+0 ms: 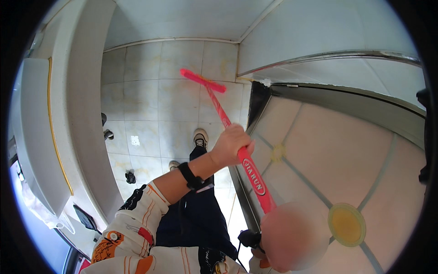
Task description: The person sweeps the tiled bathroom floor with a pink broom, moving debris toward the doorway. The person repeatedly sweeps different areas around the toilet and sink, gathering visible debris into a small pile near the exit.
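A long-handled floor brush [253, 175] with a pink-red pole slants from the lower right up to the far middle. Its narrow pink brush head [203, 81] is over the pale tiled floor [178, 100]; I cannot tell whether it touches. My left hand [232, 145] is closed round the middle of the pole, with a black band on the wrist. The pole's upper end runs into a blurred skin-coloured patch, where my right hand [292, 237] appears to be. Its fingers cannot be made out. A black strap [250, 238] shows beside it.
My shoe [200, 138] stands on the tiles beneath my left forearm. A small black crumpled thing [130, 176] and dark objects [108, 134] lie to the left. A white wall [86, 91] bounds the left, a panel with grey lines and yellow discs [315, 150] the right.
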The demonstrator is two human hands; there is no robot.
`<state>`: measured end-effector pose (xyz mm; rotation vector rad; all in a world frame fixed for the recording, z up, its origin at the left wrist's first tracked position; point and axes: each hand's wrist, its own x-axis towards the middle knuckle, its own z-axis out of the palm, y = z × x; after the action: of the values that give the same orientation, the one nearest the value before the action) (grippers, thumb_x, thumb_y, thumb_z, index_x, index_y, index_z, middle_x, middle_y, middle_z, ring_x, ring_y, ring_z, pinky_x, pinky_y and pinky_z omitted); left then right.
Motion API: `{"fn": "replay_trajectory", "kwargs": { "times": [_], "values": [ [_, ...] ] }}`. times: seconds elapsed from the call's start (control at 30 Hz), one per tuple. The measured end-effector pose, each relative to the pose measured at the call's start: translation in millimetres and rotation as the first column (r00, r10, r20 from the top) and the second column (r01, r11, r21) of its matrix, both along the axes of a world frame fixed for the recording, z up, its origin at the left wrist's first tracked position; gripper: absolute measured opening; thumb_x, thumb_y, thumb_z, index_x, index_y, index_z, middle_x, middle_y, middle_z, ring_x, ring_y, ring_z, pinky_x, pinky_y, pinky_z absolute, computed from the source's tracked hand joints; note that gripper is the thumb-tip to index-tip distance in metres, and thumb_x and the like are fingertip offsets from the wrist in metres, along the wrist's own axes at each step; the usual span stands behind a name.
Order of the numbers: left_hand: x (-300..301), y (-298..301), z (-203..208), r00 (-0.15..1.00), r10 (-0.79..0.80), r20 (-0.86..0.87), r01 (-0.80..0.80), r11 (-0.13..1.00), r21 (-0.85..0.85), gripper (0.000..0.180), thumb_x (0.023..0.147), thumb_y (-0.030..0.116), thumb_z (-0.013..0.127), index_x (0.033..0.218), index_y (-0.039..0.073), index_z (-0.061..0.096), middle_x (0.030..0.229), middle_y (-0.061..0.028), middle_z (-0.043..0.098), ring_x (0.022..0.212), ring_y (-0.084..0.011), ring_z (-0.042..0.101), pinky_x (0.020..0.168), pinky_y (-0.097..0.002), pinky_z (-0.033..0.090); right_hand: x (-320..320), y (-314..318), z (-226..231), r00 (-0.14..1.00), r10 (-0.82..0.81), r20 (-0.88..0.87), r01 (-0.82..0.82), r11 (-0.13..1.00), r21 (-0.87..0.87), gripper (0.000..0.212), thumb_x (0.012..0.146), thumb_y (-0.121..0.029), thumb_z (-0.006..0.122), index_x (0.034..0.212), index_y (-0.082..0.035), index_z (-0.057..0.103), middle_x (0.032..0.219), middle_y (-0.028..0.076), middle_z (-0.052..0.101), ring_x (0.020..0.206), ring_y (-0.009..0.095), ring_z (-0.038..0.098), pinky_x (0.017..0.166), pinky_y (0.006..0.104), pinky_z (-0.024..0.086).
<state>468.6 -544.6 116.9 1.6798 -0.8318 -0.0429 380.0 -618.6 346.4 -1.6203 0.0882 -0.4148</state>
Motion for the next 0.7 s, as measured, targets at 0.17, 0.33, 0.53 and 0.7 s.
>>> {"fn": "replay_trajectory", "kwargs": {
  "times": [0.17,0.33,0.53,0.7],
  "values": [
    [80.4,-38.7,-24.6,0.985,0.145,0.095,-0.131,0.982,-0.136,0.026,0.074,0.001,0.071,0.063,0.007,0.048,0.061,-0.0113,0.044,0.059,-0.0331,0.047,0.056,-0.0422,0.040,41.6,-11.8,-51.9,0.996,0.064,0.063,-0.046,0.965,-0.256,0.008,0.059,0.003,0.052,0.061,-0.001,0.045,0.059,0.010,0.048,0.053,0.027,0.052,0.054,0.0364,0.047],
    [76.5,-44.7,-65.4,0.997,0.056,0.058,-0.051,0.996,-0.078,0.026,0.075,0.004,0.070,0.062,0.007,0.047,0.061,-0.0110,0.047,0.061,-0.0330,0.049,0.056,-0.0429,0.041,48.8,-18.2,-82.8,0.994,-0.101,0.045,0.104,0.992,-0.066,0.014,0.073,-0.002,0.053,0.061,-0.002,0.045,0.061,0.011,0.050,0.056,0.027,0.053,0.057,0.0359,0.047],
    [-17.6,10.2,-43.0,0.999,-0.016,-0.039,0.020,0.997,0.080,0.025,0.074,0.007,0.068,0.058,0.010,0.048,0.058,-0.0075,0.050,0.060,-0.0294,0.053,0.061,-0.0413,0.042,-11.9,18.7,-49.7,0.992,-0.123,-0.008,0.123,0.990,0.066,0.040,0.092,-0.024,0.058,0.059,-0.007,0.042,0.048,0.004,0.043,0.042,0.020,0.043,0.049,0.0350,0.042],
    [-41.3,69.0,-2.8,0.999,0.051,-0.013,-0.046,0.970,0.239,0.026,0.073,0.006,0.069,0.056,0.009,0.049,0.054,-0.0074,0.048,0.053,-0.0285,0.050,0.059,-0.0405,0.043,-36.4,25.8,-29.3,0.991,-0.121,-0.049,0.130,0.949,0.288,0.029,0.082,-0.012,0.056,0.057,-0.007,0.041,0.048,0.005,0.045,0.039,0.020,0.043,0.045,0.0348,0.044]
  ]
}}
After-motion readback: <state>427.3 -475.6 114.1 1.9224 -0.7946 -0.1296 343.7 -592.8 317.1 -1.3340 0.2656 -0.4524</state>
